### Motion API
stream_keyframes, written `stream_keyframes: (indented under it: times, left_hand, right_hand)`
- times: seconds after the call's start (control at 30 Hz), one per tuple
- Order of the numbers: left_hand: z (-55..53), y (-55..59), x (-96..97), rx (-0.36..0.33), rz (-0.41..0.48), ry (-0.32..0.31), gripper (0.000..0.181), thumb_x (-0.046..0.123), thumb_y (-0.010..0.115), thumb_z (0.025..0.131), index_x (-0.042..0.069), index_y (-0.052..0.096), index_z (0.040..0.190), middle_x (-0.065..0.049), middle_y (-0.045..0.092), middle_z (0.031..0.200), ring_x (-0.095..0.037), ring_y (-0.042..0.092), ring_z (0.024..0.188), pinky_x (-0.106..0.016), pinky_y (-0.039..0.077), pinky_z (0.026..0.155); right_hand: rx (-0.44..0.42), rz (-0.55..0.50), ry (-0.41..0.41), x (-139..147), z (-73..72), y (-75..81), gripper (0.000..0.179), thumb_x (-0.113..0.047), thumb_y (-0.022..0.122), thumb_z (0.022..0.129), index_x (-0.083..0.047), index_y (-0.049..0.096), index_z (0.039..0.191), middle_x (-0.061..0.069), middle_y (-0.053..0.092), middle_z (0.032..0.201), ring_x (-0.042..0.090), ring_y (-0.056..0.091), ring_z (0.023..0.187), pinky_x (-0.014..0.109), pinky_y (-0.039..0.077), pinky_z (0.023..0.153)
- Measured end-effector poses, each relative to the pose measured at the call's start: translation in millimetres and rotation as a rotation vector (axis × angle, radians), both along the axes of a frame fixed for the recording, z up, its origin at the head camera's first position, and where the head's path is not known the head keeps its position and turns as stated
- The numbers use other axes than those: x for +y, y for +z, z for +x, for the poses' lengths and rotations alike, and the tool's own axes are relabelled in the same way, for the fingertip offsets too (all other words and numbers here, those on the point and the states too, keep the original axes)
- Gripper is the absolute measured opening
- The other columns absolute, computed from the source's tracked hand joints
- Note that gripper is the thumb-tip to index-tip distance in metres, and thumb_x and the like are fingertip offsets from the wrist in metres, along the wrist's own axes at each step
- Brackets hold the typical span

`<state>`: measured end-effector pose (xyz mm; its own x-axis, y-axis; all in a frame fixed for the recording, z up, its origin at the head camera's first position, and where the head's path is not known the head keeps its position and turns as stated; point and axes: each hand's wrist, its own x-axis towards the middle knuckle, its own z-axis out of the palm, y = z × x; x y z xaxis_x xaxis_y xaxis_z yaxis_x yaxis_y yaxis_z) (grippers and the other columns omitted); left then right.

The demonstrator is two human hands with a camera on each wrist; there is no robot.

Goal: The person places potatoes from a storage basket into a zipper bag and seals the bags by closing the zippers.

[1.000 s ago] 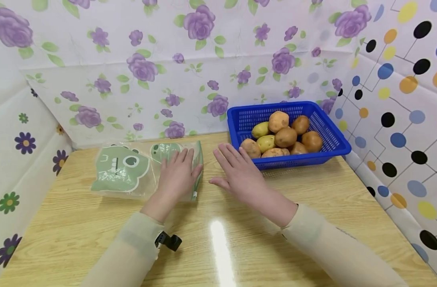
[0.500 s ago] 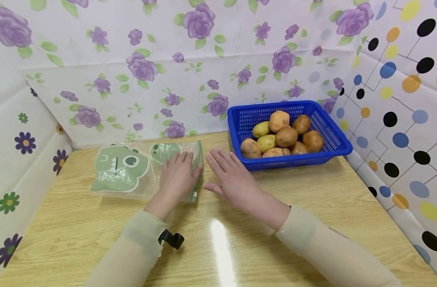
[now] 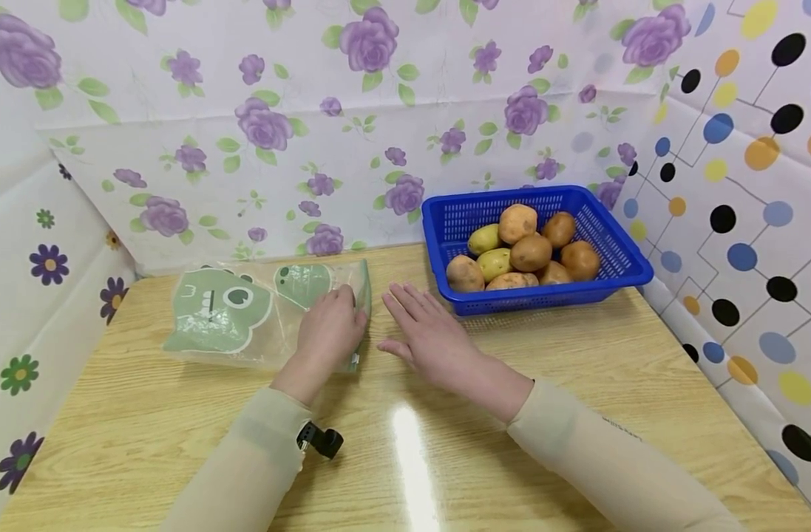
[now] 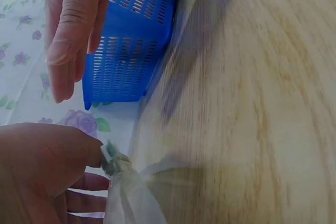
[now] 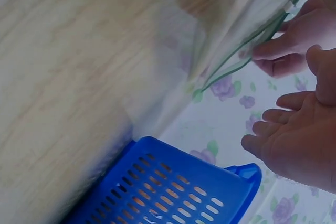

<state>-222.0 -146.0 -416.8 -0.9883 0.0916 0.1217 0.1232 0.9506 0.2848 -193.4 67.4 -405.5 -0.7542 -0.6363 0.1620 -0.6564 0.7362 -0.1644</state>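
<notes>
A clear zip bag (image 3: pixel 222 318) printed with green cartoon dinosaurs lies on the left of the wooden table, its green zipper edge facing right. My left hand (image 3: pixel 328 325) is over the bag's right end, fingers curled. In the right wrist view, that hand's thumb and fingers pinch the green zipper edge (image 5: pixel 231 69). The left wrist view shows a pale zip slider (image 4: pixel 111 158) close by the thumb. My right hand (image 3: pixel 432 340) is stretched out flat to the right of the bag, holding nothing, fingers together and thumb apart.
Behind and to the right of my right hand stands a blue plastic basket (image 3: pixel 545 297). Inside it are several tan, yellow and brown potatoes (image 3: pixel 530 254). Patterned cloth walls (image 3: pixel 285 199) border the table (image 3: pixel 525 473) at the back and sides.
My left hand's fingers, straighter earlier on the bag, have curled in at its zipper edge, and the bag has shifted slightly left. My right hand came a little nearer and left, staying flat.
</notes>
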Motion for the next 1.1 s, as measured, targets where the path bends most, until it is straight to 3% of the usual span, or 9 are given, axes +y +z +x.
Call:
stream_keyframes:
  times: [0.13,0.33,0.57,0.7,0.73,1.03,1.1]
  left_hand:
    - [-1.3,-2.1,-2.9,0.017,0.015,0.028,0.019,0.022,0.063,0.107,0.004,0.062,0.105,-0.014,0.067,0.087,-0.037,0.070,0.081,-0.055,0.058,0.069]
    - [-1.5,-1.5,-8.6,0.077,0.033,0.060,0.016,0.020,0.054,0.108,0.005,0.057,0.103,-0.011,0.060,0.070,-0.033,0.062,0.060,-0.054,0.054,0.055]
    - [0.0,2.8,-14.3,0.244,0.087,0.064,0.014,0.017,0.052,0.106,0.004,0.051,0.104,-0.007,0.049,0.057,-0.029,0.051,0.047,-0.050,0.046,0.045]
    - [0.2,8.2,-13.1,0.296,0.126,0.056,0.012,0.015,0.052,0.106,0.004,0.050,0.105,-0.007,0.048,0.055,-0.029,0.049,0.046,-0.049,0.043,0.042]
    - [2.4,13.9,-10.9,0.281,0.139,0.060,0.011,0.013,0.054,0.106,0.003,0.050,0.106,-0.009,0.049,0.056,-0.030,0.051,0.047,-0.050,0.044,0.044]
    - [3.0,23.1,-3.0,0.284,0.209,0.074,0.012,0.015,0.053,0.110,0.004,0.051,0.115,-0.014,0.056,0.062,-0.038,0.058,0.053,-0.057,0.049,0.051]
    - [3.2,24.7,-1.7,0.284,0.227,0.067,0.016,0.014,0.054,0.111,0.004,0.052,0.123,-0.016,0.060,0.065,-0.037,0.059,0.053,-0.056,0.050,0.051]
  right_hand:
    - [-0.025,-0.006,-0.008,1.1,-4.5,-4.8,0.078,-0.050,0.051,0.115,-0.004,0.028,0.174,0.019,0.024,0.180,0.038,0.020,0.166,0.049,0.012,0.135]
    - [-0.036,-0.044,-0.006,0.2,-9.6,-8.1,0.078,-0.047,0.055,0.114,-0.001,0.032,0.172,0.021,0.029,0.178,0.042,0.024,0.165,0.053,0.016,0.134]
    - [-0.112,-0.093,-0.010,-3.8,-14.6,-7.9,0.075,-0.046,0.051,0.116,-0.002,0.031,0.173,0.020,0.029,0.178,0.042,0.026,0.164,0.053,0.017,0.134]
    - [-0.150,-0.124,-0.041,-6.4,-20.1,-6.9,0.073,-0.046,0.048,0.117,-0.004,0.031,0.174,0.018,0.033,0.177,0.039,0.029,0.163,0.054,0.021,0.133]
    - [-0.155,-0.135,-0.049,-7.1,-21.8,-6.5,0.072,-0.046,0.048,0.117,-0.005,0.032,0.174,0.018,0.034,0.176,0.039,0.030,0.163,0.055,0.022,0.132]
    - [-0.206,-0.253,-0.080,-16.1,-34.9,6.4,0.067,-0.045,0.047,0.118,-0.009,0.035,0.174,0.014,0.042,0.173,0.034,0.042,0.158,0.050,0.035,0.128]
    - [-0.211,-0.269,-0.083,-18.5,-38.3,9.5,0.066,-0.044,0.047,0.118,-0.009,0.037,0.173,0.015,0.044,0.172,0.033,0.043,0.157,0.048,0.035,0.128]
